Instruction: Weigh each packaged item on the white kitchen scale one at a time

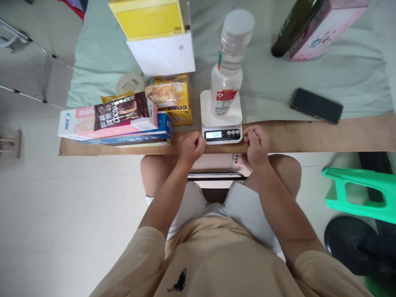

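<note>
A white kitchen scale (pixel 221 119) sits at the front edge of the table, its lit display (pixel 213 135) showing what looks like 541. On its plate a clear bottle (pixel 227 84) with a red and white label stands upright, topped by a wide white lid (pixel 239 22). Curled into a fist, my left hand (pixel 191 147) rests on the table edge beside the scale's left front corner. Just off the scale's right side is my right hand (pixel 257 144), its fingers also folded in. Nothing shows in either hand.
Left of the scale, a chocolate-coloured snack packet (pixel 120 111) lies on a pink and white box (pixel 77 121). Behind are a wrapped pastry (pixel 162 95) and a yellow-topped box (pixel 150 18). To the right lie a phone (pixel 317 105), a dark bottle (pixel 293 27) and a pink box (pixel 324 35).
</note>
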Available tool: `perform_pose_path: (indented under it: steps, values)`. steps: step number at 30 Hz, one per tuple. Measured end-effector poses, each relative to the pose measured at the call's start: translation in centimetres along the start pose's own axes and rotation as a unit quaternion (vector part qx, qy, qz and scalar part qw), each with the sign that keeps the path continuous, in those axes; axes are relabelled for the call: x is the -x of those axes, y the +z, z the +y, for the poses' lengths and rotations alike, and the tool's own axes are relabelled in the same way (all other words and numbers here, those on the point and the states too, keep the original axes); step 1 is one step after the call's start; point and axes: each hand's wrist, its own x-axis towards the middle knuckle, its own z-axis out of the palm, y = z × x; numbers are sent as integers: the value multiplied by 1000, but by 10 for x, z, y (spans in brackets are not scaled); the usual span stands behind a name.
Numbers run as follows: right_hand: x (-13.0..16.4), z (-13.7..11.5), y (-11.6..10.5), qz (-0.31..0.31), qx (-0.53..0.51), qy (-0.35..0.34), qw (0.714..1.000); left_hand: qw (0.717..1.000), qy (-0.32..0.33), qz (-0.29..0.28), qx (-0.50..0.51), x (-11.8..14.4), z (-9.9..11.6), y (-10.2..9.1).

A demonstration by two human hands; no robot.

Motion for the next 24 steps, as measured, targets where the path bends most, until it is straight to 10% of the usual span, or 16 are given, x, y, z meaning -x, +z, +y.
perform_pose_path:
  steps: [8,15,24]
  values:
    - [-15,-37,10,54,-17,-60,997,983,92,98,125,-16,45,-8]
    - [-34,-79,36,-66,-56,-69,994,969,9,-34,243,-58,69,2]
    - [-51,-63,52,-146,-143,-97,974,944,-89,-125,293,-66,75,2]
